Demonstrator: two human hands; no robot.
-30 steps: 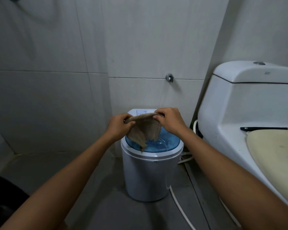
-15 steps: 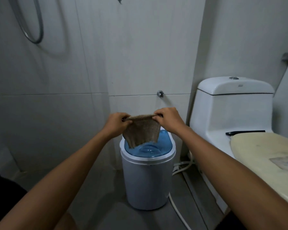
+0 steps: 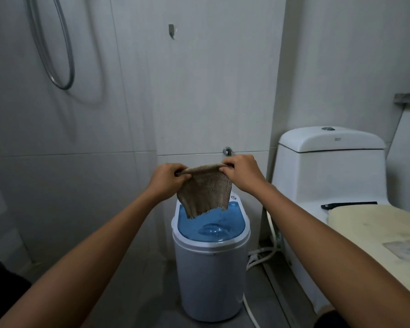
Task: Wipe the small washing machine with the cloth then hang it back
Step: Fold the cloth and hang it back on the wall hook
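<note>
A small white washing machine [image 3: 211, 275] with a translucent blue lid [image 3: 211, 224] stands on the floor against the tiled wall. Above its lid hangs a brown knitted cloth [image 3: 205, 191], stretched by its top edge between my two hands. My left hand [image 3: 167, 177] pinches the cloth's left corner and my right hand [image 3: 240, 171] pinches the right corner. The cloth's ragged lower edge hangs just over the back of the lid. High on the wall above is a small metal hook [image 3: 172, 30], bare.
A white toilet [image 3: 329, 166] with a cream seat cover [image 3: 374, 233] stands close on the right. White hoses [image 3: 260, 254] run on the floor between it and the machine. A shower hose [image 3: 59, 55] loops on the left wall. A wall tap [image 3: 227, 151] sits behind my hands.
My view has tilted upward, bringing the hook and shower hose into sight. Both hands have lifted the cloth off the blue lid, still holding its top corners.
</note>
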